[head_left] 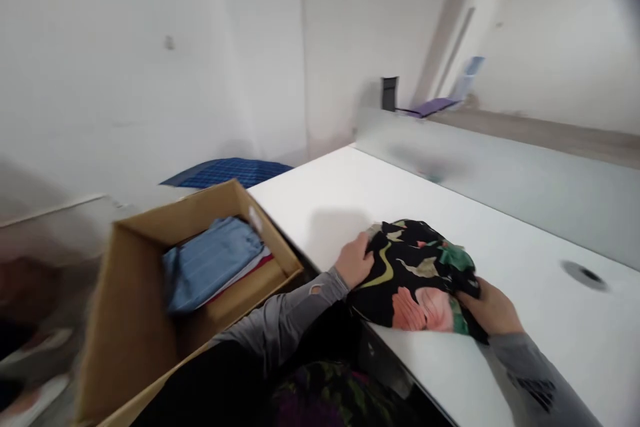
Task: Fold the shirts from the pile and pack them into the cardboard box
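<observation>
A black cloth garment with a floral print (423, 273) is held between both hands over the edge of the white table. My left hand (356, 260) is closed on its left side, thumb on top. At the opposite side my right hand (493, 305) grips the fabric, with its fingers partly hidden under the cloth. The garment looks folded or bunched, and its exact kind cannot be made out. To the left stands an open cardboard box (195, 207), with folded blue clothing (215, 260) lying inside on top of white and red pieces.
The white table (320, 180) has a round cable hole (585, 275) at right. A frosted glass divider (500, 173) runs along its far side. Blue checked cloth (230, 172) lies beyond the box. Purple cloth (435, 107) shows behind the divider.
</observation>
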A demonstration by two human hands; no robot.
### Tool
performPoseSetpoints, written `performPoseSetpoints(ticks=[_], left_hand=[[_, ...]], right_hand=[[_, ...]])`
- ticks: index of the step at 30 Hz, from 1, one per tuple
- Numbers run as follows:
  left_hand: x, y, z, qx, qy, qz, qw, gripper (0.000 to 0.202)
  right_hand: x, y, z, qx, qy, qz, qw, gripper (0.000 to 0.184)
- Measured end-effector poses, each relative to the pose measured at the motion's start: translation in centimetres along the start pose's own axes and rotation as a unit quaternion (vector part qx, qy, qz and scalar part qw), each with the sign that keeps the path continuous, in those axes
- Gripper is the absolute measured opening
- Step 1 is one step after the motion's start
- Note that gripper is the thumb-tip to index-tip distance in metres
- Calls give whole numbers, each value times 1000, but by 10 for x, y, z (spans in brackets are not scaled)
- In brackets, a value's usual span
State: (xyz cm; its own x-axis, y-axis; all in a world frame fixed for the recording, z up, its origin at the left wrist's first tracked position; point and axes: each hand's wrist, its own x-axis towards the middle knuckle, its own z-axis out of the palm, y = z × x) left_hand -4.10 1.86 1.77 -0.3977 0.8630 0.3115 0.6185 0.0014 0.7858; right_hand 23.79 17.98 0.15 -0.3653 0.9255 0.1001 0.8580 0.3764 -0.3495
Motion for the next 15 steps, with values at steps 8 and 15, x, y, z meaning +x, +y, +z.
performPoseSetpoints(ticks=[8, 15], left_hand=[[-68, -70, -196, 101, 162, -85, 978, 10], [-146, -141, -332, 236, 291, -220, 901, 17]], right_hand=[[15, -206, 52, 202, -89, -262, 939, 23], [16, -404, 119, 278, -155, -401, 859, 12]])
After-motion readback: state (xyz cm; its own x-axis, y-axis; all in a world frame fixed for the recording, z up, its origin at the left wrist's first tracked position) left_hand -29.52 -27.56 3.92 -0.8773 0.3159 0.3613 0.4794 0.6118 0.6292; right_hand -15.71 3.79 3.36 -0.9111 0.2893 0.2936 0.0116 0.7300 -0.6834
